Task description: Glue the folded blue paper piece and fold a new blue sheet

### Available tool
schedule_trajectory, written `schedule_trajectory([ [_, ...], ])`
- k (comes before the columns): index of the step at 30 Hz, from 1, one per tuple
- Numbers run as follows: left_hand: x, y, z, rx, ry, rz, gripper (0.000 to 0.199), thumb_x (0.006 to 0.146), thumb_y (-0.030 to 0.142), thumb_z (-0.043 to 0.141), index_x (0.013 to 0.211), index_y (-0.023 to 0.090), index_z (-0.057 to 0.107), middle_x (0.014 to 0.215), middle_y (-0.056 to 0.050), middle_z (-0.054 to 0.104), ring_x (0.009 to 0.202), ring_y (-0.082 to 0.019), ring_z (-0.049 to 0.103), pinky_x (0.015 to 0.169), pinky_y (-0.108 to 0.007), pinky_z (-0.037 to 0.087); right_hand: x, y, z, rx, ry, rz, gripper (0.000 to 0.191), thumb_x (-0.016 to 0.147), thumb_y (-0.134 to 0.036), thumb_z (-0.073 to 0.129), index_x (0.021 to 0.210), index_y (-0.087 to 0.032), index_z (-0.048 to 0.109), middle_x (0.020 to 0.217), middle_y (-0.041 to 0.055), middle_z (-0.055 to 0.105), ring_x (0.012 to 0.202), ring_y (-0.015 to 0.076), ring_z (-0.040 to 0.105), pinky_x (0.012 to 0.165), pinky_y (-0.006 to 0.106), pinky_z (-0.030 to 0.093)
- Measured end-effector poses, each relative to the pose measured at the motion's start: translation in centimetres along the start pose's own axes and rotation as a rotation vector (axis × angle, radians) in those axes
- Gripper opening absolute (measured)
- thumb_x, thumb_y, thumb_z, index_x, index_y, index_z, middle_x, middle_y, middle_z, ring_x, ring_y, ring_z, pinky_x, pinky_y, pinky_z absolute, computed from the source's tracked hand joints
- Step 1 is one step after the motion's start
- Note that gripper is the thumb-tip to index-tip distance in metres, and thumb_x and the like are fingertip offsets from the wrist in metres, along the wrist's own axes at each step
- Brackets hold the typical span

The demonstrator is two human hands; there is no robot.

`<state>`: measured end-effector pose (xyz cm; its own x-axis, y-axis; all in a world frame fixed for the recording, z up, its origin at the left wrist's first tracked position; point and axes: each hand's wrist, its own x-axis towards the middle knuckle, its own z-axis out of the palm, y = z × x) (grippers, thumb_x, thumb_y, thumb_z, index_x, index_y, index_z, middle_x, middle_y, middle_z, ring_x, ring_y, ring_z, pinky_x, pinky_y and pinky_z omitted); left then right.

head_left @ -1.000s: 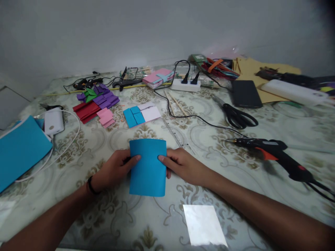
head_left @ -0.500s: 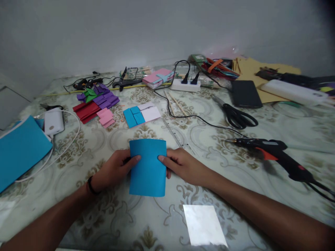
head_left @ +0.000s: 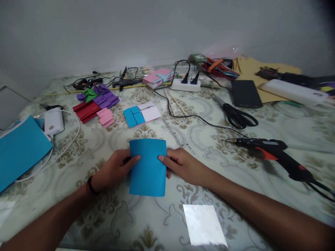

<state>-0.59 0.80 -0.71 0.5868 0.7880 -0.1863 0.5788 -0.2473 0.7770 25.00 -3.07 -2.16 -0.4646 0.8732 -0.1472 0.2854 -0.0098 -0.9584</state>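
A slightly curved rectangle of blue paper (head_left: 148,174) is held up between my two hands, above the patterned tablecloth. My left hand (head_left: 117,167) pinches its left edge, thumb on the front face and fingers behind it. At the opposite edge, my right hand (head_left: 180,164) grips the same way, with a few fingertips showing beyond the edge. Beyond the paper lie small blue folded pieces (head_left: 134,116) beside a white folded piece (head_left: 151,112). A clear ruler (head_left: 173,133) lies just past my right hand.
Right side: a black and red glue gun (head_left: 272,150), black scissors (head_left: 235,116) and a dark phone-like slab (head_left: 246,93). Left: blue sheets (head_left: 22,153) and a white power bank (head_left: 53,121) with a cable. Folded red paper (head_left: 86,111) and a power strip (head_left: 185,85) stand farther back.
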Motion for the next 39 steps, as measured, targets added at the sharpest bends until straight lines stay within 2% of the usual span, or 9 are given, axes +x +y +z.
schedule_trajectory([
  [23, 0.00, -0.04, 0.05, -0.007, 0.006, 0.013, 0.045, 0.102, 0.051, 0.048, 0.072, 0.017, 0.050, 0.067, 0.001, 0.052, 0.061, -0.013, 0.043, 0.054, -0.025, 0.033, -0.03, 0.10, -0.02, 0.005, -0.001, -0.004, 0.058, 0.099, -0.072, 0.045, 0.074, -0.020, 0.054, 0.062, 0.0005, 0.066, 0.058, 0.0136, 0.065, 0.064, 0.025, 0.051],
  [28, 0.00, 0.36, -0.07, -0.027, -0.002, 0.011, 0.044, 0.101, 0.051, 0.047, 0.075, 0.016, 0.053, 0.069, 0.001, 0.055, 0.063, -0.014, 0.046, 0.056, -0.026, 0.036, -0.01, 0.09, -0.03, 0.000, -0.003, -0.009, 0.059, 0.098, -0.073, 0.044, 0.074, -0.021, 0.054, 0.062, 0.0001, 0.067, 0.058, 0.0137, 0.065, 0.064, 0.025, 0.052],
  [34, -0.04, 0.29, -0.08, 0.001, 0.000, 0.001, 0.045, 0.101, 0.051, 0.047, 0.073, 0.017, 0.050, 0.067, 0.001, 0.052, 0.062, -0.013, 0.043, 0.055, -0.027, 0.034, 0.06, 0.12, -0.02, 0.002, 0.000, -0.011, 0.057, 0.099, -0.071, 0.045, 0.074, -0.021, 0.054, 0.062, -0.0002, 0.066, 0.057, 0.0134, 0.065, 0.063, 0.025, 0.051],
  [39, -0.03, 0.00, -0.01, -0.026, -0.014, 0.006, 0.044, 0.102, 0.051, 0.046, 0.076, 0.016, 0.054, 0.071, 0.000, 0.056, 0.064, -0.014, 0.046, 0.057, -0.026, 0.036, 0.04, 0.12, -0.06, 0.004, 0.001, -0.005, 0.057, 0.099, -0.071, 0.046, 0.073, -0.021, 0.054, 0.062, 0.0002, 0.067, 0.058, 0.0138, 0.066, 0.063, 0.026, 0.052],
])
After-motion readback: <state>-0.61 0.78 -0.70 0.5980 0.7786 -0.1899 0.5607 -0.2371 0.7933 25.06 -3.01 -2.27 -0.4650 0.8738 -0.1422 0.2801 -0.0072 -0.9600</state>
